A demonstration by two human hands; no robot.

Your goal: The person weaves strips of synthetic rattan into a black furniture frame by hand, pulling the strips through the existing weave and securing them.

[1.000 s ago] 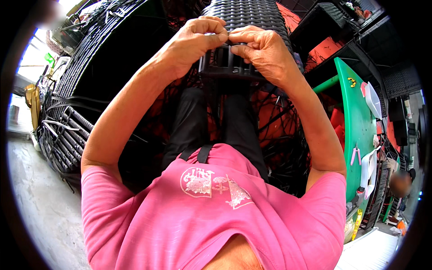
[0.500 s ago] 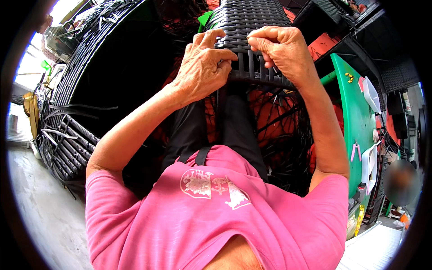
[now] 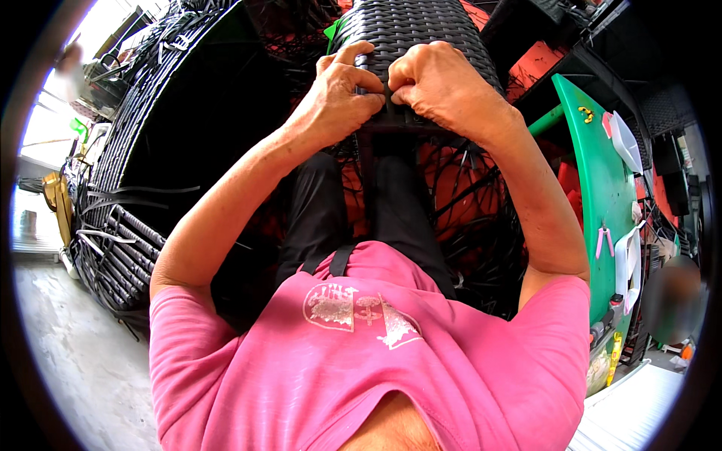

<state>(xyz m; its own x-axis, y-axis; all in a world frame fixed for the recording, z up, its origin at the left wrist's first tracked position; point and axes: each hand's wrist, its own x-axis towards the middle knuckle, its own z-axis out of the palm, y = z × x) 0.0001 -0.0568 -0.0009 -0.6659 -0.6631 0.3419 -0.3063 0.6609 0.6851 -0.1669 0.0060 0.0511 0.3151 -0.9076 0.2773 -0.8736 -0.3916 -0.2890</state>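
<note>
In front of me stands a black woven wicker piece (image 3: pixel 410 34), with rows of flat strips woven across its top and a dark frame bar along its near edge. My left hand (image 3: pixel 342 90) is closed at the near left corner, thumb and fingers pressed on the wicker and its index finger bent over the weave. Beside it my right hand (image 3: pixel 444 86) pinches at the same edge. A dark strip shows between the two sets of fingertips, which almost touch. The right fingers partly hide the strip and most of the near edge.
A large black wicker shell (image 3: pixel 150 90) with loose strip ends curves round the left. Loose black strips lie on red material (image 3: pixel 451 177) below. At right stands a green board (image 3: pixel 594 195) carrying white trays (image 3: pixel 624 146) and pink snips (image 3: pixel 605 239). A blurred person is beyond.
My right hand has moved left and slightly down to the wicker edge, close against my left hand. The left hand has stayed at the corner, shifting only slightly.
</note>
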